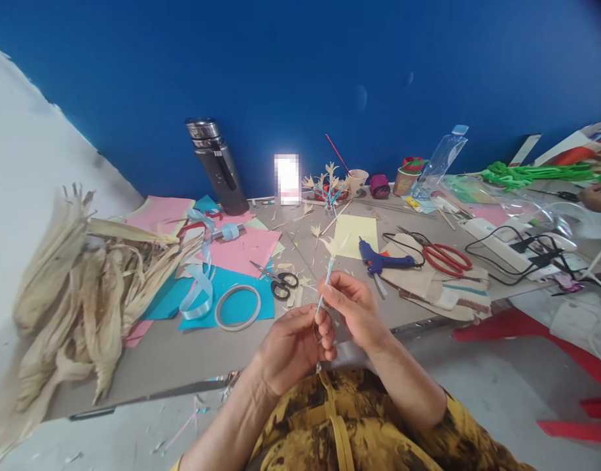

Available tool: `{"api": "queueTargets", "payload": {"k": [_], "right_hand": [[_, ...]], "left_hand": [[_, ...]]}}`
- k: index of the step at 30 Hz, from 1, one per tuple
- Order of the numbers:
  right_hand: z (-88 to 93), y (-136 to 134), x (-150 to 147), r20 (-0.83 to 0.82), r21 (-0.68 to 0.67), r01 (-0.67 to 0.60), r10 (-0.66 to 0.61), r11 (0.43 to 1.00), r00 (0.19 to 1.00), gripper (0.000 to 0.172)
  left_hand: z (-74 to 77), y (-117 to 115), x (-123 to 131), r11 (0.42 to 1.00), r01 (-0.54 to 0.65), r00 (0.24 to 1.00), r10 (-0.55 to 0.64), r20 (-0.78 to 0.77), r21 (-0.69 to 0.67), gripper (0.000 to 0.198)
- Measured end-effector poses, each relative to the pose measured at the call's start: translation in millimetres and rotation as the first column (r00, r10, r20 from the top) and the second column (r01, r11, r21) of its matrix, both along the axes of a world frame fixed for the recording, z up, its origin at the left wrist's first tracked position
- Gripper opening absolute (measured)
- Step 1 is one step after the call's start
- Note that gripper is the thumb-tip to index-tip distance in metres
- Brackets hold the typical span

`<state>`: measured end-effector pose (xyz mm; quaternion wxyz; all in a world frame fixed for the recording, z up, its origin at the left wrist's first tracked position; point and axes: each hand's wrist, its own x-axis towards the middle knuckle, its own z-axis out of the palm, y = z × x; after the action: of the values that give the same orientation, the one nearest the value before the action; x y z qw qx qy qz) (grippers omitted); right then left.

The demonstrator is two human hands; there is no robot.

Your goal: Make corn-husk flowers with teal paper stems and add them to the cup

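Closest in, my left hand (293, 347) pinches the stem (326, 282) low down; my right hand (355, 309) grips it just above, over the table (182, 353) edge. Wrapping seems the step in hand; another turn calls for steady tension.

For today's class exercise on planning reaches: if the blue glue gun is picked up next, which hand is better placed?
Probably the right hand: the glue gun lies just beyond it, to its right, while the left hand is farther off. Both hands grip the flower stem.
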<state>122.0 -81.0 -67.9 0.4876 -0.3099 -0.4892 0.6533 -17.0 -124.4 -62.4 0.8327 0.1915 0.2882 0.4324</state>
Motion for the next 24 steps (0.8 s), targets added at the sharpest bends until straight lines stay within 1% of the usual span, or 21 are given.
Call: {"api": "queueTargets", "payload": {"k": [2,3,5,6,8,9,11,14,15,17,18,19,20,22,24], "right_hand": [[-2.6,3.6,1.7,-0.020,0.029,0.084,-0.083,0.996,0.996,0.032],[-3.3,6.0,2.8,-0.027,0.056,0.119,-0.118,0.991,0.993,0.032],[-3.8,10.5,4.6,-0.039,0.085,0.124,-0.121,0.989,0.992,0.032],[-3.7,12.4,5.0,-0.048,0.085,0.108,-0.104,0.991,0.993,0.032],[-3.5,14.7,4.8,-0.075,0.065,0.078,-0.073,0.995,0.995,0.032],[-3.4,15.4,4.3,-0.084,0.052,0.068,-0.063,0.996,0.994,0.031],[-3.3,16.4,3.7,-0.085,0.034,0.058,-0.055,0.998,0.995,0.031],[-1.5,19.8,7.4,-0.093,0.032,0.072,-0.069,0.997,0.993,0.031],[0.0,21.9,10.5,-0.116,0.028,0.097,-0.093,0.995,0.989,0.030],[4.2,27.7,18.9,-0.194,0.006,0.179,-0.174,0.984,0.965,0.029],[6.9,31.2,24.1,-0.236,-0.012,0.229,-0.226,0.973,0.945,0.028],[9.8,34.8,29.6,-0.270,-0.028,0.276,-0.273,0.961,0.923,0.028],[12.7,38.4,35.4,-0.292,-0.040,0.320,-0.317,0.947,0.902,0.027],[18.2,45.1,47.6,-0.309,-0.043,0.402,-0.395,0.915,0.865,0.026],[22.9,50.7,60.4,-0.313,-0.027,0.483,-0.466,0.875,0.828,0.026]], "left_hand": [[-8.7,-3.5,0.0,0.999,0.020,0.993,-0.016,-0.119,0.032,0.022],[-12.6,-4.9,-1.2,0.998,0.008,0.978,0.004,-0.207,0.057,0.022],[-16.5,-6.4,-6.2,0.989,-0.066,0.931,0.109,-0.350,0.133,0.021],[-16.0,-6.4,-9.9,0.977,-0.128,0.910,0.185,-0.371,0.173,0.020],[-10.6,-5.5,-18.8,0.946,-0.243,0.890,0.305,-0.337,0.216,0.020],[-6.5,-4.9,-23.8,0.934,-0.284,0.889,0.341,-0.305,0.217,0.021],[2.1,-4.6,-34.6,0.925,-0.322,0.889,0.368,-0.272,0.202,0.023],[10.5,-8.5,-53.1,0.924,-0.335,0.878,0.377,-0.294,0.185,0.029],[11.9,-11.0,-60.1,0.921,-0.345,0.870,0.385,-0.307,0.179,0.033],[12.9,-17.5,-75.6,0.902,-0.391,0.831,0.432,-0.350,0.186,0.041],[12.7,-21.4,-84.5,0.893,-0.407,0.797,0.451,-0.402,0.193,0.041],[11.9,-25.8,-94.4,0.880,-0.421,0.746,0.475,-0.467,0.222,0.037],[10.5,-31.1,-105.8,0.861,-0.431,0.670,0.506,-0.543,0.270,0.030],[5.4,-45.3,-133.8,0.810,-0.434,0.473,0.577,-0.666,0.394,0.024],[-2.6,-65.9,-168.0,0.726,-0.456,0.197,0.647,-0.737,0.515,0.016]]}}
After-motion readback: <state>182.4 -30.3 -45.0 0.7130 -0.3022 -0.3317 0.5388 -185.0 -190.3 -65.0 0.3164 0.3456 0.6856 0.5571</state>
